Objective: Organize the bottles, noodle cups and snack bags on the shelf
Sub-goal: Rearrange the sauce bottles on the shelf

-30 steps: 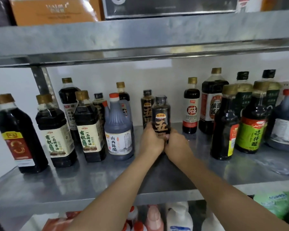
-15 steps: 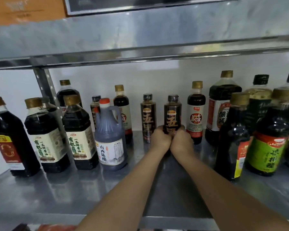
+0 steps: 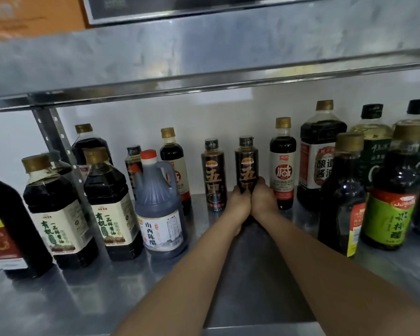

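Left hand (image 3: 238,202) and right hand (image 3: 262,198), fingers curled round slim dark cylindrical bottle (image 3: 246,166), frame centre, upright on glossy steel shelf (image 3: 204,294).

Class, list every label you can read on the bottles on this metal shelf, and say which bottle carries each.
"山西陈醋": red-capped jug.
"有机 一品鲜酱油": left square bottle and right square bottle.
"五": slim bottle gripped by left hand and right hand; also matching bottle beside it.
"减": white-labelled bottle right of the hands.
"酿造酱": large round bottle, partly hidden.
Green-labelled bottle and all small print: too blurred.
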A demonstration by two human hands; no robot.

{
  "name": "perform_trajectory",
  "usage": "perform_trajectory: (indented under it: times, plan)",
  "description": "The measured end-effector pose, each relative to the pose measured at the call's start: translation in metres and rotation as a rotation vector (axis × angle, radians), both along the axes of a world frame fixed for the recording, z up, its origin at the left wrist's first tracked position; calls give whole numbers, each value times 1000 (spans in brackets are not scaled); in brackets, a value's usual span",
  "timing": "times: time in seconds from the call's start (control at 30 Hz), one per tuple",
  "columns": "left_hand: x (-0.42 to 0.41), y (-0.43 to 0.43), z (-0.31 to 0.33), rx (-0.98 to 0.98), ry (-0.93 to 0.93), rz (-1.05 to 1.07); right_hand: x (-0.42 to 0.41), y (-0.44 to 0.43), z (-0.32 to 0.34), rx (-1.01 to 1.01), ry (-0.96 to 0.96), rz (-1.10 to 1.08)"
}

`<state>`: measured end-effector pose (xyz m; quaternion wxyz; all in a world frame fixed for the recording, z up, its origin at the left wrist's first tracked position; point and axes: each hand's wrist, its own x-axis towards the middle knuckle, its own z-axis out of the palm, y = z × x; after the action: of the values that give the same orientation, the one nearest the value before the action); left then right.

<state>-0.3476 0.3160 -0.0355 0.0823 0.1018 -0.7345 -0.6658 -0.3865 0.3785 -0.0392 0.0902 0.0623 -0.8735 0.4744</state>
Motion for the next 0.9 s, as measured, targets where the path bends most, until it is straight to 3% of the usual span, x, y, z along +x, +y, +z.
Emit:
perform_trajectory:
  times: [0.27, 0.43, 0.63, 0.73, 0.9]
  plan:
    - [36, 4, 16, 21, 10, -1, 37, 7, 20, -123, -110, 3]
    - [91, 22, 20, 204, 181, 22, 133, 51, 15, -328, 134, 147]
    - [102, 77, 20, -12, 264, -221, 178, 144, 4, -488, 570, -216]
    - [99, 106, 24, -49, 249, -298, 159, 168, -2, -436, 464, -242]
    - [81, 130, 20, -194, 303, -189, 131, 176, -8, -224, 166, 41]
